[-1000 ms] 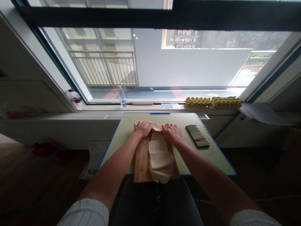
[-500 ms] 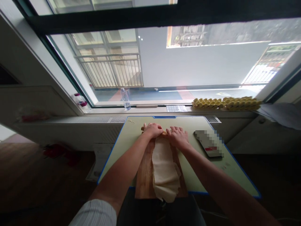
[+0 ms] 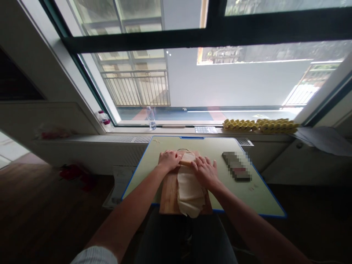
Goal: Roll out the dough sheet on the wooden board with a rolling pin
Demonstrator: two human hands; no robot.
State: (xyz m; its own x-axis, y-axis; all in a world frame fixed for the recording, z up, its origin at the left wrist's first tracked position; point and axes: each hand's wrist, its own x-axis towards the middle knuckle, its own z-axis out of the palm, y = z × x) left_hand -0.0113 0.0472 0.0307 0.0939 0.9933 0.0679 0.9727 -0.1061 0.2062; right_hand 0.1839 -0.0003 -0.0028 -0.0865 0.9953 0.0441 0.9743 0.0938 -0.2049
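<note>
A pale sheet of dough (image 3: 190,189) lies lengthwise on a wooden board (image 3: 168,196), its near end drooping over the board's front edge. Across the dough's far part rests a light wooden rolling pin (image 3: 186,163). My left hand (image 3: 168,160) is closed over the pin's left end, fingers bent. On the right end sits my right hand (image 3: 205,170), thumb along the pin and fingers reaching forward over it. Both hands cover the pin's ends, so only its middle shows. A bit of dough is visible beyond the pin.
The board is on a pale green table (image 3: 141,176) with blue edging. A phone (image 3: 238,167), partly pixelated, lies to the right. Along the windowsill stand a clear bottle (image 3: 151,119), a bottle with a purple label (image 3: 105,120) and a yellow braided object (image 3: 260,125).
The rolling pin and both hands have come back towards me from the dough's far end, uncovering dough beyond the pin. The camera view has tilted up slightly.
</note>
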